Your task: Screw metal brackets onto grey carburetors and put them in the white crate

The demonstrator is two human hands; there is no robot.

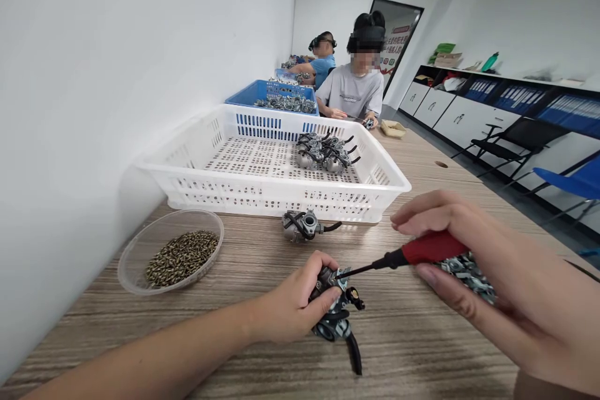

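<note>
Carburetor [335, 312], a small grey metal body with black hoses, sits low on the wooden tabletop [253, 269], just in front of the person. The left hand [290, 306] holds it upright, fingers [323, 300] closed around its left side. The right hand [473, 262] grips the red handle of a screwdriver [412, 253], fingers wrapped shut, and the dark shaft slants down to the left so that its tip meets the top of the part. That hand also seems to keep a cluster of small metal pieces [466, 272] tucked under the palm.

A second carburetor [302, 225] lies on the tabletop just in front of a white basket [262, 197], which holds several more at its far side. A clear bowl of screws [180, 256] stands to the left, near the wall. Two other people sit farther along the tabletop beside blue baskets [269, 94].

The step in hand looks like driving or loosening a screw at the top of the part. The next move likely calls for keeping the tip seated squarely and the body held firm while the handle turns.
</note>
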